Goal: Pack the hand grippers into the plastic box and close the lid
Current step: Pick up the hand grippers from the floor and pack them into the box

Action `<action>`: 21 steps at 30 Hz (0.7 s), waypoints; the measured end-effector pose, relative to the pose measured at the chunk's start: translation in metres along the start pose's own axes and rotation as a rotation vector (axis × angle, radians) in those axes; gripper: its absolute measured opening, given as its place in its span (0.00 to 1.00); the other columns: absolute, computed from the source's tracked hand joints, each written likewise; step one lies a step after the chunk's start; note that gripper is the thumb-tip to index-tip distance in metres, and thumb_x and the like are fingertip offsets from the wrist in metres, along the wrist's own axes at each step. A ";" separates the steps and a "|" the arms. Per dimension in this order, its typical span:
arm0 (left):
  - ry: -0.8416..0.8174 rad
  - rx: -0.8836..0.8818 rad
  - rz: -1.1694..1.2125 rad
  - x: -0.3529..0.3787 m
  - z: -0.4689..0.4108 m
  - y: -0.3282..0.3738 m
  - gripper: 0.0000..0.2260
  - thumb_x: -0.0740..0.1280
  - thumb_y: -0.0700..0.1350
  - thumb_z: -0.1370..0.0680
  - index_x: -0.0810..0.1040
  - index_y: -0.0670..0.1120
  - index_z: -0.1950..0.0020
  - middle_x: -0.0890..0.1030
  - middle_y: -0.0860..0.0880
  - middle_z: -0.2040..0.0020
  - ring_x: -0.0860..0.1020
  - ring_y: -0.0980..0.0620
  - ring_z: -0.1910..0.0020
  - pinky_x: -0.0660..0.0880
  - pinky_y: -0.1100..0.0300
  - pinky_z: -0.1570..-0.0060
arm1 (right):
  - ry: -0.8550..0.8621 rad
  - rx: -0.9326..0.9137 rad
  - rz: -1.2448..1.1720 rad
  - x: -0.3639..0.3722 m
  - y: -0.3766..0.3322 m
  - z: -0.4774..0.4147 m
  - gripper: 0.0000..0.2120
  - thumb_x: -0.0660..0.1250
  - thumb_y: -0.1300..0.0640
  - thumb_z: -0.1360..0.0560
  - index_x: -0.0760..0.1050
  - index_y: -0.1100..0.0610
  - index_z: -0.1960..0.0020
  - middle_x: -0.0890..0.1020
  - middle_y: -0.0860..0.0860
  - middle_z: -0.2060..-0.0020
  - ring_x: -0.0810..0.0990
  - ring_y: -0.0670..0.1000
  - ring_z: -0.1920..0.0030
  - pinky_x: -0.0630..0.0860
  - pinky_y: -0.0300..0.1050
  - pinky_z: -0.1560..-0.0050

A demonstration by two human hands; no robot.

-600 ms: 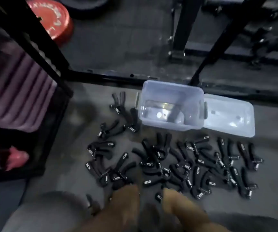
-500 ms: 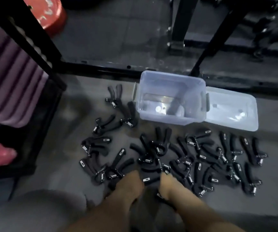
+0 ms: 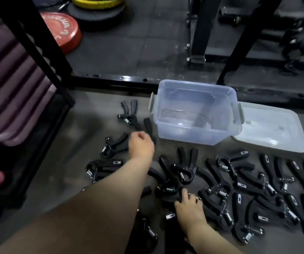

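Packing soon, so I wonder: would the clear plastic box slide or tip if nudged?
Likely light and easy to slide: the plastic box has thin see-through walls. Tipping seems unlikely, since it sits wide and flat.

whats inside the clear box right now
The plastic box looks empty of hand grippers: only glare and a dark streak on its bottom, which may be a reflection. Nothing covers it; the lid lies beside it.

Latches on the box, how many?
2: left latch and right latch, on opposite ends of the box; the right one is beside the lid. None seems hidden.
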State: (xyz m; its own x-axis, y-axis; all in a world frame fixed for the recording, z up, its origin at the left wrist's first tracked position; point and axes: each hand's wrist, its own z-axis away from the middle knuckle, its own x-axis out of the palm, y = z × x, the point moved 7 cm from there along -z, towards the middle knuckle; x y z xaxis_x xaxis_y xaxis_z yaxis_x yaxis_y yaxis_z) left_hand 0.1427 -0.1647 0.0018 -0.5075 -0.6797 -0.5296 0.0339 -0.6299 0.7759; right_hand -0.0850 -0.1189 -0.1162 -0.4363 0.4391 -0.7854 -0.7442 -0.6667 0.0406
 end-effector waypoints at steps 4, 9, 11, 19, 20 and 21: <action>-0.046 0.141 0.107 0.015 -0.024 0.050 0.15 0.58 0.50 0.20 0.76 0.39 0.47 0.79 0.39 0.46 0.76 0.41 0.48 0.70 0.56 0.48 | 0.088 0.013 -0.084 -0.021 0.014 0.001 0.16 0.62 0.52 0.23 0.71 0.50 0.36 0.63 0.58 0.30 0.72 0.62 0.39 0.71 0.57 0.41; -0.245 0.237 -0.133 0.057 -0.042 0.076 0.21 0.61 0.52 0.21 0.71 0.41 0.33 0.75 0.40 0.36 0.74 0.41 0.39 0.71 0.53 0.38 | 0.311 0.173 -0.622 -0.068 0.053 0.009 0.15 0.62 0.46 0.25 0.70 0.49 0.40 0.79 0.49 0.44 0.78 0.53 0.42 0.74 0.49 0.45; -0.222 0.250 -0.315 0.062 -0.048 0.074 0.23 0.63 0.52 0.22 0.69 0.42 0.31 0.69 0.39 0.33 0.70 0.39 0.34 0.68 0.51 0.35 | 0.334 0.254 -0.936 -0.074 0.066 0.012 0.16 0.66 0.47 0.27 0.72 0.48 0.41 0.81 0.48 0.47 0.79 0.52 0.43 0.74 0.46 0.45; -0.294 0.036 -0.064 0.073 -0.052 0.049 0.16 0.57 0.34 0.27 0.73 0.43 0.40 0.79 0.39 0.53 0.79 0.42 0.69 0.77 0.55 0.73 | 0.438 0.527 -1.815 -0.079 0.094 0.042 0.20 0.72 0.68 0.32 0.68 0.56 0.46 0.79 0.61 0.56 0.79 0.55 0.65 0.73 0.39 0.76; -0.278 0.039 -0.078 0.069 -0.050 0.046 0.15 0.57 0.34 0.27 0.74 0.42 0.43 0.80 0.39 0.55 0.80 0.41 0.69 0.77 0.56 0.74 | 0.418 0.546 -1.903 -0.074 0.097 0.044 0.19 0.73 0.68 0.31 0.68 0.56 0.47 0.80 0.63 0.55 0.80 0.57 0.65 0.75 0.42 0.72; -0.279 0.035 -0.086 0.065 -0.045 0.043 0.14 0.58 0.33 0.28 0.75 0.41 0.44 0.80 0.39 0.58 0.80 0.41 0.69 0.75 0.57 0.76 | 0.392 0.561 -1.995 -0.070 0.099 0.047 0.18 0.72 0.67 0.31 0.69 0.57 0.46 0.82 0.65 0.56 0.81 0.58 0.65 0.76 0.45 0.69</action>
State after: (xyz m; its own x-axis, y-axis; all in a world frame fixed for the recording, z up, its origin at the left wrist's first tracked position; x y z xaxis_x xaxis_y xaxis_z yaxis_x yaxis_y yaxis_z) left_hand 0.1503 -0.2528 -0.0150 -0.7246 -0.4916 -0.4829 -0.0467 -0.6642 0.7461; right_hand -0.1526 -0.1872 -0.0282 0.9989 -0.0116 -0.0445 -0.0251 0.6738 -0.7385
